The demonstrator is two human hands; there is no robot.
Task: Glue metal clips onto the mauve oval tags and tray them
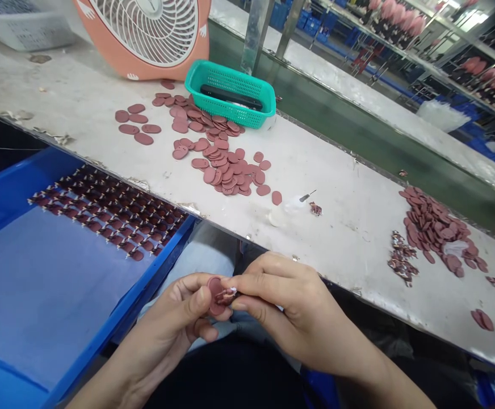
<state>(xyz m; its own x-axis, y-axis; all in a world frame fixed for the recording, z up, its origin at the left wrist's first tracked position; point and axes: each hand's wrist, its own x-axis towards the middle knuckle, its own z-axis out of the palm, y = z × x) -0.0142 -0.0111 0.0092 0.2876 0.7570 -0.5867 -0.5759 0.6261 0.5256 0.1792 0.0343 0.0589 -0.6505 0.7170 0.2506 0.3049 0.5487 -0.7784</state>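
Observation:
Both my hands are raised in front of the bench edge, just above my lap. My left hand [164,324] pinches an oval dusty-pink piece [214,296] between thumb and fingers. My right hand [288,312] grips a small patterned piece [228,295] with thumb and forefinger, pressing it against the oval's face. How the two pieces join is hidden by my fingers. Loose ovals [219,165] lie in scattered piles on the white bench [336,238], and a heap of them [437,230] lies to the right, beside a cluster of small patterned pieces [402,258].
A blue tray [60,272] at my left holds rows of finished pink pieces on a pale blue sheet. A teal plastic basket [230,94] holds a black object, and a peach fan [145,34] stands behind it. A green conveyor [336,119] runs beyond the bench.

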